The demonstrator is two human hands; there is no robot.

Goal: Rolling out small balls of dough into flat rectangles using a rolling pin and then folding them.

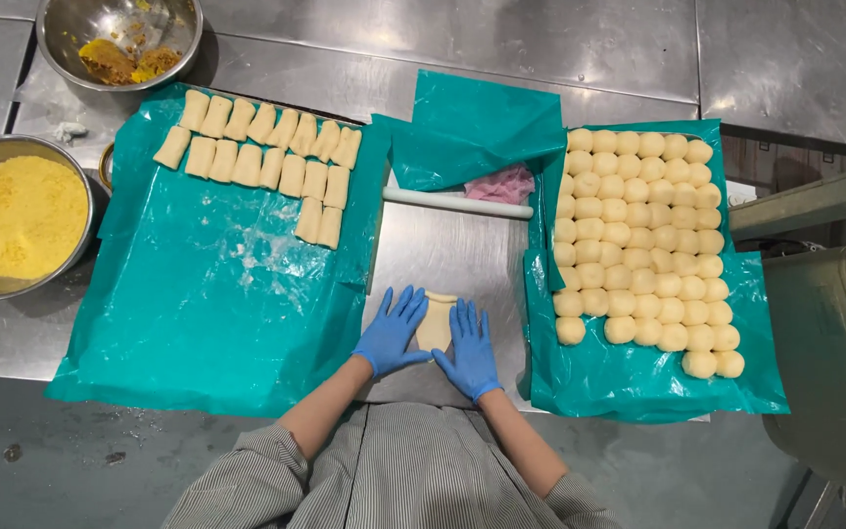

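We press a flat piece of dough between our left hand and right hand, both with fingers spread flat. Dough balls lie at right, rolled pieces far left.

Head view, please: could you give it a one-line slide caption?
Gloved left hand and right hand press a dough piece flat between trays of dough.

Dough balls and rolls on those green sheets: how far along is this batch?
Done: about nineteen rolled pieces on the left sheet. In hand: left hand and right hand press one flat dough piece. Left: dozens of dough balls.
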